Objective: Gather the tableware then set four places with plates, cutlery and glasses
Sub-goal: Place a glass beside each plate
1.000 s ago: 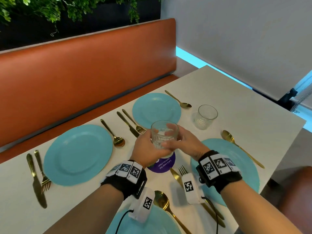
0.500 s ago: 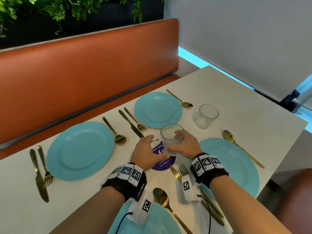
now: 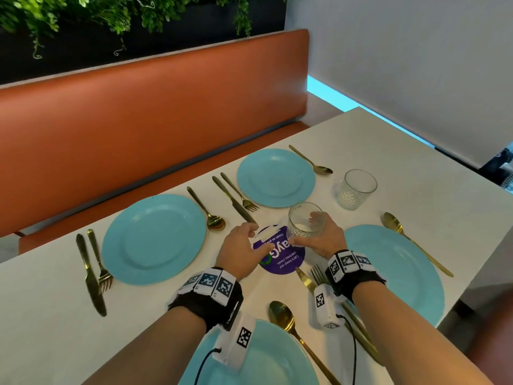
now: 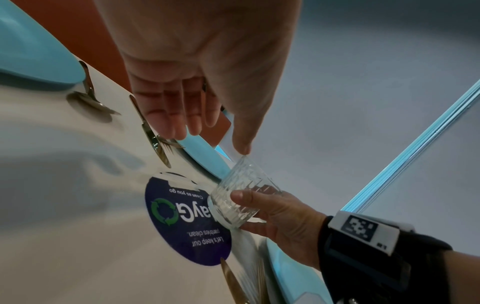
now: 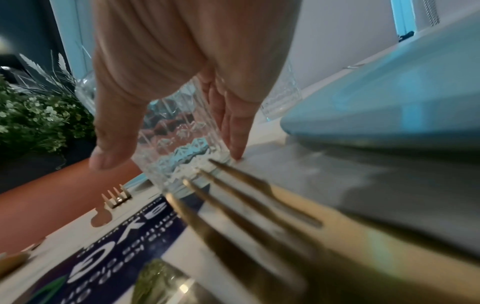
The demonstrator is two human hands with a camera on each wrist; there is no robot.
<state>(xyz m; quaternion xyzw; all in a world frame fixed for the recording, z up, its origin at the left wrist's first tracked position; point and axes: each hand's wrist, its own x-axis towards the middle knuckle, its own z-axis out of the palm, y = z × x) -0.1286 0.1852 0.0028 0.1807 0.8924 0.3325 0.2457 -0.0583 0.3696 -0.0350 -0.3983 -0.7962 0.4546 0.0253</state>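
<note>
The right hand [image 3: 327, 238] wraps a patterned glass [image 3: 306, 220], thumb on the near side and the other fingers [image 5: 233, 127] curved round the far side, tips down by its base. From the right wrist view the glass base sits at or just above the worktop [image 3: 416, 195]; whether it rests there I cannot tell. It stands at the far right edge of a round purple sticker [image 3: 280, 258], just past the tines of a gold fork [image 5: 259, 205] that lies beneath the right wrist.

The left hand [image 3: 241, 250] holds nothing. Its fingers [image 4: 176, 115] are loosely spread and slightly bent above the sticker, with the thumb tip right at the glass rim; contact is unclear.

A second glass [image 3: 356, 189] stands beyond the right fingers, apart from them. Blue plates lie to either side: one [image 3: 154, 238] left of the left fingers, one [image 3: 275, 177] beyond both hands, one [image 3: 402, 270] right of the right wrist. A gold knife [image 3: 234, 200] and spoon [image 3: 206, 208] lie just beyond the left fingers.
</note>
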